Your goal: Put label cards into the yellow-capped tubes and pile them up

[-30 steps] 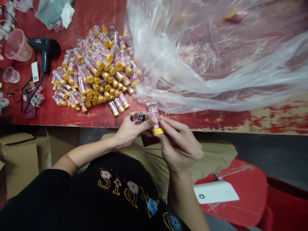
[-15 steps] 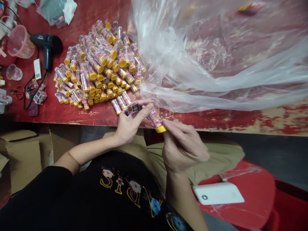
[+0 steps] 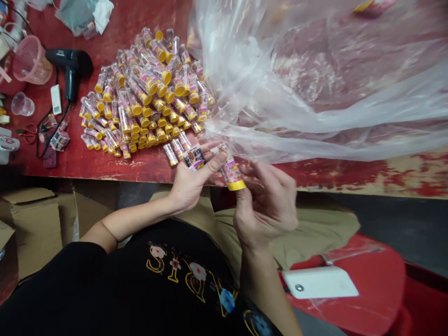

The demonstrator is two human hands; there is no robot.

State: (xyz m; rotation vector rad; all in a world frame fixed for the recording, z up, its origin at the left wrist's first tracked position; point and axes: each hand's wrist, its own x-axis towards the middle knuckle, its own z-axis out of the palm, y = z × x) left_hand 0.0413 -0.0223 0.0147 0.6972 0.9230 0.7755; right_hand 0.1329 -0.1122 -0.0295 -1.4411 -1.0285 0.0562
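Observation:
My left hand (image 3: 190,184) is closed on a clear plastic tube (image 3: 229,165) with a yellow cap and a pink printed label, its thumb pressed over the upper part. In the same palm lies a small dark-and-pink printed label (image 3: 194,158); whether it is one or a stack I cannot tell. Close beside the yellow cap is my right hand (image 3: 268,205), fingers curved and apart from the thumb. Its thumb tip is at the cap, and I see nothing held in it. Just beyond the left hand, a few capped tubes (image 3: 171,154) lie in a short row.
A big heap of capped tubes (image 3: 140,102) covers the table's left middle. Clear plastic sheeting (image 3: 297,112) spreads over the right. A hair dryer (image 3: 70,70), a pink basket (image 3: 32,60) and scissors (image 3: 30,134) sit left. A white phone (image 3: 320,282) rests on a red stool (image 3: 378,289).
My right fingers have come away from the tube and spread. The tube, still in my left hand, has turned so more of its label shows. The label in the palm tilts more toward me.

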